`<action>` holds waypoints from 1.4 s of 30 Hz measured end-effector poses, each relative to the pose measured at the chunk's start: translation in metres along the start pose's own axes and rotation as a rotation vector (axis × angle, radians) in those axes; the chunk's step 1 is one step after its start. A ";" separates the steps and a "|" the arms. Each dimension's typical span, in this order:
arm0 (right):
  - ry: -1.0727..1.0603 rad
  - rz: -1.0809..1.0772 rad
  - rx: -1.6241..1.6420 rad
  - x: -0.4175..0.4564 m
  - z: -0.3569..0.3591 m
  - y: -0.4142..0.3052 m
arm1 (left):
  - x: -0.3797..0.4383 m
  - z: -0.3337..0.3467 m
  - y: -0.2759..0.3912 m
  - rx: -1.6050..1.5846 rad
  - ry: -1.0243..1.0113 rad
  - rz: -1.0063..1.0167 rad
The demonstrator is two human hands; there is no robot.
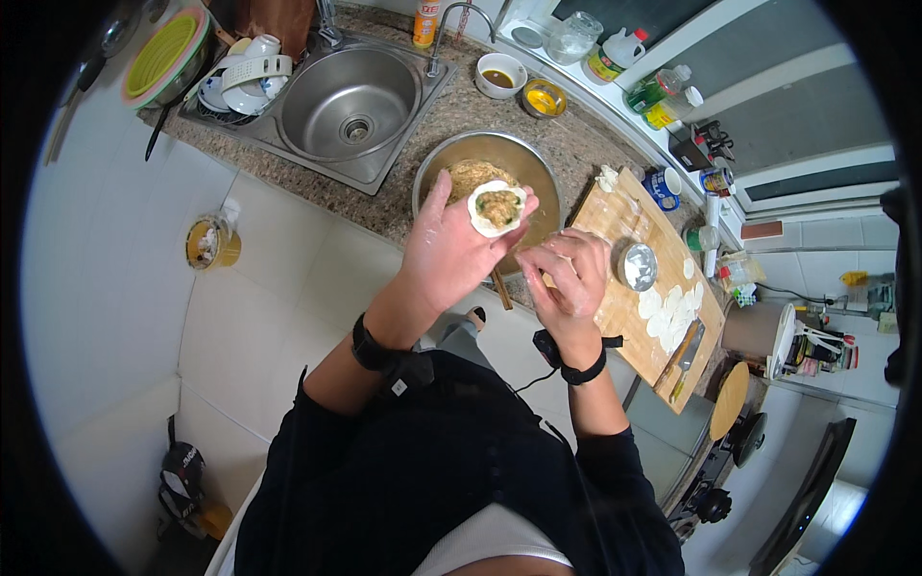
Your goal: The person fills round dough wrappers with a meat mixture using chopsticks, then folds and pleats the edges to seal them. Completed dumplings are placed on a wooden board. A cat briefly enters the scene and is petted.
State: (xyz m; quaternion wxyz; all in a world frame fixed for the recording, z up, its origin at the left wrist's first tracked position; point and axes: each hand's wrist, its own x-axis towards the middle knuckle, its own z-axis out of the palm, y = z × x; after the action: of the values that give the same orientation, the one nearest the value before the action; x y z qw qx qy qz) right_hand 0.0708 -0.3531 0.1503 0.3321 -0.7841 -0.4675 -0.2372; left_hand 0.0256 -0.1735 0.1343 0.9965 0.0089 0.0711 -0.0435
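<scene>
On the fingers of my left hand (454, 248) lies a round dough wrapper (497, 209) topped with a mound of filling flecked with green. My right hand (573, 277) is just to the right, fingers bent and thumb near the fingertips; I cannot tell whether anything is between them. Beneath both hands stands a large steel bowl (533, 155) of filling, partly hidden. A pair of wooden chopsticks (501, 289) shows below its rim. To the right, a wooden board (601, 209) bears flat dough wrappers (673, 313), a small metal bowl of flour (638, 267) and a knife (688, 349).
A steel sink (351, 104) and a rack of dishes (248, 86) are at upper left. Behind the large bowl are a white bowl of dark liquid (500, 75) and a small bowl with yellow contents (544, 99). Bottles (616, 57) line the windowsill. A yellow bin (213, 243) stands left.
</scene>
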 end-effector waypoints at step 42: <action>-0.196 0.438 0.481 0.027 -0.037 0.001 | -0.033 0.011 -0.035 1.144 -0.120 0.302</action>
State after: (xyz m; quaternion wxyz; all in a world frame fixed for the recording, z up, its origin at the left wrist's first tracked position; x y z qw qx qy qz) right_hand 0.0811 -0.3655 0.1930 0.5044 -0.7841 -0.3601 0.0333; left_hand -0.0082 -0.2059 0.1495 0.8308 0.5520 -0.0223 0.0672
